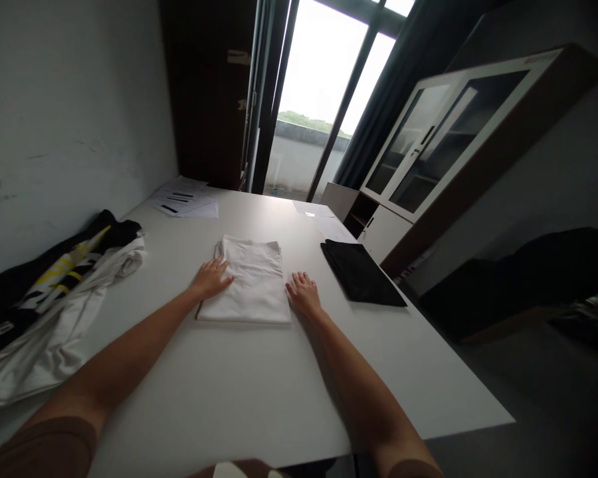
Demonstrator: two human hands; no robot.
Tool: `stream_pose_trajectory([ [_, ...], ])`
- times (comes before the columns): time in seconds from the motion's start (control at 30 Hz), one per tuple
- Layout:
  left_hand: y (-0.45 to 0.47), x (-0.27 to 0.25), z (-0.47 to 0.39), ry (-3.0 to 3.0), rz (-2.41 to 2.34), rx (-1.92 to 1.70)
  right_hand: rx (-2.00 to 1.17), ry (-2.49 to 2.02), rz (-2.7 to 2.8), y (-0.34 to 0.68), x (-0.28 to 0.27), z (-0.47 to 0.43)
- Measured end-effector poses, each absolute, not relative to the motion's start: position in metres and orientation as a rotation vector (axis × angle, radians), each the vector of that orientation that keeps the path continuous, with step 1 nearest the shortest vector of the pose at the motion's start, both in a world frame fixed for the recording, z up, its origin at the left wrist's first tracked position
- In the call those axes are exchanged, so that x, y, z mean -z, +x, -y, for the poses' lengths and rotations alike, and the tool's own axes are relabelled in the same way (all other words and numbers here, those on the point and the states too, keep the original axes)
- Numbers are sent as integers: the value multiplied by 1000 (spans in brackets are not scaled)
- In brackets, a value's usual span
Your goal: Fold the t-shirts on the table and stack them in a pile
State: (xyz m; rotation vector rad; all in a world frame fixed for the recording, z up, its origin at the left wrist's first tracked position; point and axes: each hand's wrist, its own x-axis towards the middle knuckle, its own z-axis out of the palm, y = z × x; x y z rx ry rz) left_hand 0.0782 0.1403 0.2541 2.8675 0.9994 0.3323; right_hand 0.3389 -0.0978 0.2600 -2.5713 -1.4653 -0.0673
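Observation:
A white garment [253,282], folded into a flat rectangle, lies on the white table [219,392] in front of me. My left hand [212,277] rests on its left edge, fingers spread and lying flat. Beside its right edge is my right hand [303,292], palm down with the fingers stretched out; it holds nothing. To the right of that hand lies a black folded cloth [361,272], apart from the white one. Whether the white garment is a shirt or something else, its folds hide.
Loose black, yellow and white clothes [64,279] are heaped on the left by the wall. Printed papers [184,199] lie at the far left corner, and more sheets [323,218] at the far right. A glass-door cabinet [428,146] stands beyond the table's right edge.

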Motion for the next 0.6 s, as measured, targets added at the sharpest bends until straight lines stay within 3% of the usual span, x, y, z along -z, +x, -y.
stream_pose_trajectory([
  [0.27, 90, -259, -94, 2905, -695, -311, 198, -2376, 1577, 324, -276, 94],
  [0.4, 96, -272, -61, 2893, -707, -287, 58, -2260, 1831, 316, -280, 94],
  [0.6, 99, -272, -70, 2873, -1063, -338, -43, -2690, 1390, 360, -272, 108],
])
